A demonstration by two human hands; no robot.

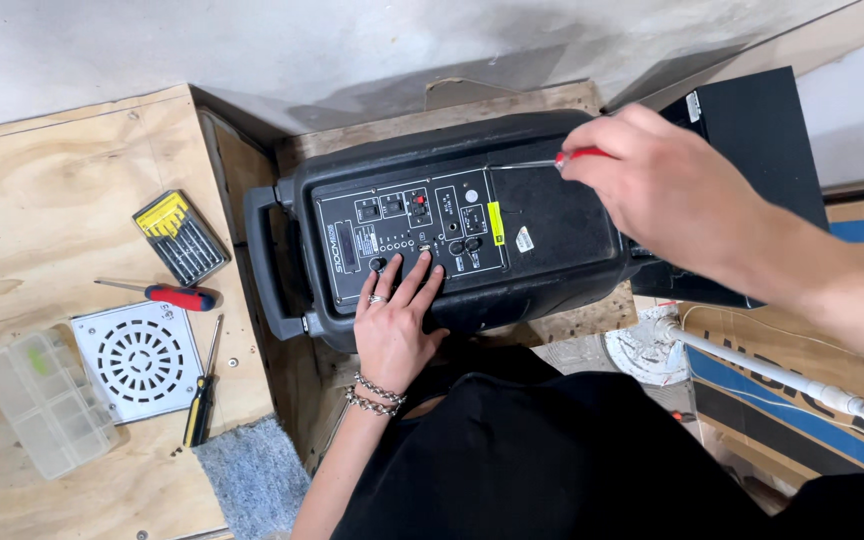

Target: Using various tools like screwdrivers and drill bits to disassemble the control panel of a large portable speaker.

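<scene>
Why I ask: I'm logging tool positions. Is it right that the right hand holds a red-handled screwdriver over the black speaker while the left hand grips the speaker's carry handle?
Not quite. In the head view the left hand lies flat on the control panel of the black speaker, apart from the carry handle. The right hand does hold the red-handled screwdriver over the speaker.

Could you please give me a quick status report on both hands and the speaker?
Left hand flat on black speaker control panel. Right hand grip shut on red-handled screwdriver, tip on speaker back. Nothing in the way; spare screwdrivers on plywood bench.
</scene>
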